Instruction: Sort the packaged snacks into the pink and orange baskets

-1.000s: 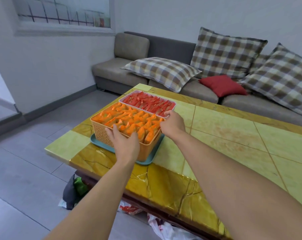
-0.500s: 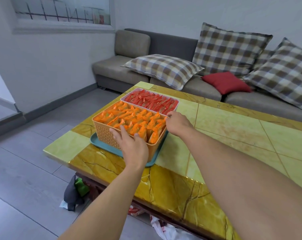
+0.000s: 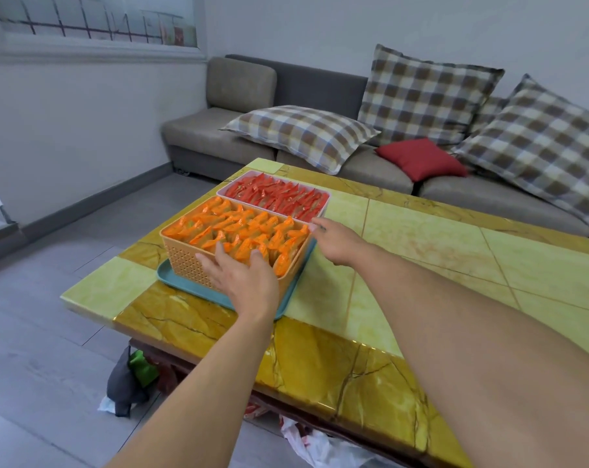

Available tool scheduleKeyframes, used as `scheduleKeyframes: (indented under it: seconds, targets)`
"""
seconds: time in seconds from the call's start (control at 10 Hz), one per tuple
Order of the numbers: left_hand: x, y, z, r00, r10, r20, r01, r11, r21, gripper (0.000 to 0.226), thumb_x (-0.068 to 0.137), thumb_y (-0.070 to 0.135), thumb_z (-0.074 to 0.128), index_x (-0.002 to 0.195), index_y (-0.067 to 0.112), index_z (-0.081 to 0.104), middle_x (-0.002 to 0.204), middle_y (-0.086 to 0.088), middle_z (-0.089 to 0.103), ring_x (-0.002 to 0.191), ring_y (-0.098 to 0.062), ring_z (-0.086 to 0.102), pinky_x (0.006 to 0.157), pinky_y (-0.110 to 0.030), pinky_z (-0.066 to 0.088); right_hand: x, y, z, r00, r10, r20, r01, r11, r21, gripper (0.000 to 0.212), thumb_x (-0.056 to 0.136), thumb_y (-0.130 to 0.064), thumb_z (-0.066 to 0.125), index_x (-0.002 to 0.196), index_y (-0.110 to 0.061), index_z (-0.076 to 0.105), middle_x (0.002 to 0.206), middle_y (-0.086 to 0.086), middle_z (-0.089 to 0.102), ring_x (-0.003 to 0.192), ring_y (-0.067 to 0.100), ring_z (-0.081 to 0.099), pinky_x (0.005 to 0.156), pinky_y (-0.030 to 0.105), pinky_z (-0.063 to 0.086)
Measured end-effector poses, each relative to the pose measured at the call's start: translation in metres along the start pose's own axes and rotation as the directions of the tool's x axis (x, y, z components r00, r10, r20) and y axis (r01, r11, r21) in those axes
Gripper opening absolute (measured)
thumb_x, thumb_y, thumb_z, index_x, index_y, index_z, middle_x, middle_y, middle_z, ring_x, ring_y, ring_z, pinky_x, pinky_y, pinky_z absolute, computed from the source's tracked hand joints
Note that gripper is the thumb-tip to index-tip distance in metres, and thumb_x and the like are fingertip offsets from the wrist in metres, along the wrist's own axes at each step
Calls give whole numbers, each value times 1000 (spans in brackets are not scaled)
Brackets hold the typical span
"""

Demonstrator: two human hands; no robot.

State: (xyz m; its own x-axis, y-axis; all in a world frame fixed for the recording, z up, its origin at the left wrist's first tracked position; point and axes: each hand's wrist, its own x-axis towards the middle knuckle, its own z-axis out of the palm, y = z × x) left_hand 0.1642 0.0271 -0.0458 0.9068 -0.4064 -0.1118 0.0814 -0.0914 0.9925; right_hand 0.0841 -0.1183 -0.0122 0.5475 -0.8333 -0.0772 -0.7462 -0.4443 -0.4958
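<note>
Under the near edge of the table (image 3: 320, 363) lie a dark and green bundle (image 3: 127, 380) and a white plastic bag (image 3: 316, 444) on the grey floor. The table top is tiled in yellow and amber marble pattern. Both bare forearms reach forward over it. The left hand (image 3: 244, 282) lies flat against the near wall of the orange basket (image 3: 191, 261), fingers straight and spread, their tips at the rim and touching the nearest packets; it grips nothing. The right hand (image 3: 335, 239) is at the basket's right far corner, fingers stretched out loosely toward the rim, holding nothing; whether the fingertips touch the rim cannot be told. The orange basket stands on a teal tray (image 3: 171, 282) near the table's left corner and is packed full of orange snacks (image 3: 239, 231) standing on edge in rows. Just behind it, touching or nearly so, is the pink basket (image 3: 225, 192), likewise filled with red snacks (image 3: 279, 197). Beyond the table stands a grey sofa (image 3: 218, 136) with three checked cushions (image 3: 303, 133) and a small red cushion (image 3: 421, 158). On the wall at upper left is a window (image 3: 94, 18) with a white frame.
</note>
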Motion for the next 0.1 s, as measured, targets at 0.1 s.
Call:
scheduleKeyframes:
  seconds: [0.1]
  targets:
    - [-8, 2, 4, 999, 7, -42, -7, 1000, 14, 64, 103, 24, 54, 159, 23, 22, 169, 4, -7, 155, -27, -3, 123, -50, 12, -21, 15, -23, 997, 24, -72, -23, 1000, 18, 51, 111, -37, 28, 156, -14, 34, 162, 8, 34, 148, 26, 33, 116, 34, 27]
